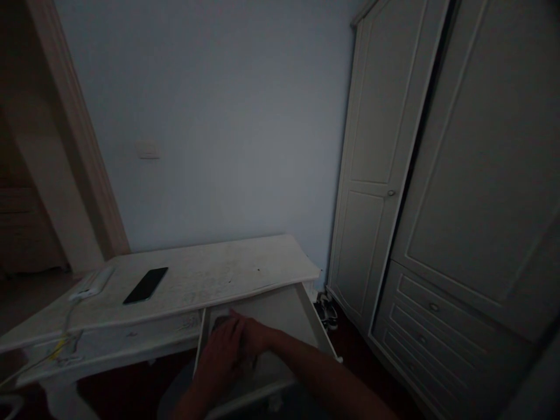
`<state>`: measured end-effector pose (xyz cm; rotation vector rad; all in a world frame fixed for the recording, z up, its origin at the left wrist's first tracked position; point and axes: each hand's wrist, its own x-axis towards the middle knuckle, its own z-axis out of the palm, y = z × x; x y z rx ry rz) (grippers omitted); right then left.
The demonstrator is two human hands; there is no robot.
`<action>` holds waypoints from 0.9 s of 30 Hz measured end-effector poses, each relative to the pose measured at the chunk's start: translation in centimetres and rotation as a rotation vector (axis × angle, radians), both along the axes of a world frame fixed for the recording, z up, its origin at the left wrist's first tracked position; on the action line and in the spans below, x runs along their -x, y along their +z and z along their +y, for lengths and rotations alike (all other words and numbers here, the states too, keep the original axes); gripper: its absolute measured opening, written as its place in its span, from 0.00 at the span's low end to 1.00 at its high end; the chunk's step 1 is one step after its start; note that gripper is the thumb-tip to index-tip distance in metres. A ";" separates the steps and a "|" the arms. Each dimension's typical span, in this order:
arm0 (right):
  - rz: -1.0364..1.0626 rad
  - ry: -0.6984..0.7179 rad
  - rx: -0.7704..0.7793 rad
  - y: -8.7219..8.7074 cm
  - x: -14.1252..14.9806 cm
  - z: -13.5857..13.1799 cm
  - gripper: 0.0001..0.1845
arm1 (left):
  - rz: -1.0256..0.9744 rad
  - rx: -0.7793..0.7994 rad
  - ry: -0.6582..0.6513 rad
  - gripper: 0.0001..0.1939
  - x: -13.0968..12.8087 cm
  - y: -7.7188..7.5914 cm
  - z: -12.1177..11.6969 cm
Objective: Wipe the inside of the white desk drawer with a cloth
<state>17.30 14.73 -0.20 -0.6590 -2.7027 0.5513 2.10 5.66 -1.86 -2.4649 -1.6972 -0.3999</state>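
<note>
An open drawer (286, 312) is pulled out from the right part of the white desk (210, 268). Both of my hands are inside it, close together near its left side. My left hand (223, 347) has its fingers bent, and my right hand (252, 335) curls in against it. Something dark shows around the fingers, but the dim light and the hands hide what it is. The part of the drawer floor right of my hands is pale and bare.
A black phone (146, 285) and a white power strip (91, 284) with a cable lie on the desk's left half. At right stands a tall white wardrobe (371, 233). Shoes (326, 311) sit on the dark red floor between desk and wardrobe.
</note>
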 end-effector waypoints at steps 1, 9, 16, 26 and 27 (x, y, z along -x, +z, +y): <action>-0.009 0.065 0.064 0.3 -0.9 -0.5 0.50 | 0.039 0.047 -0.019 0.52 0.0 0.0 0.4; -0.230 -0.269 0.139 0.2 -16.0 -9.7 0.36 | 0.178 0.256 0.114 0.41 -1.0 2.3 3.2; -0.356 -0.400 -0.249 -4.7 -17.5 -13.0 0.12 | 0.096 0.250 0.224 0.35 -9.1 2.7 5.4; -0.174 -0.394 -0.355 -4.8 -17.4 -13.1 0.11 | 0.105 0.373 -0.203 0.33 -12.6 2.1 2.1; -0.176 -0.400 -0.355 -4.8 -17.3 -13.2 0.12 | 0.116 0.386 -0.198 0.33 -11.7 2.1 2.0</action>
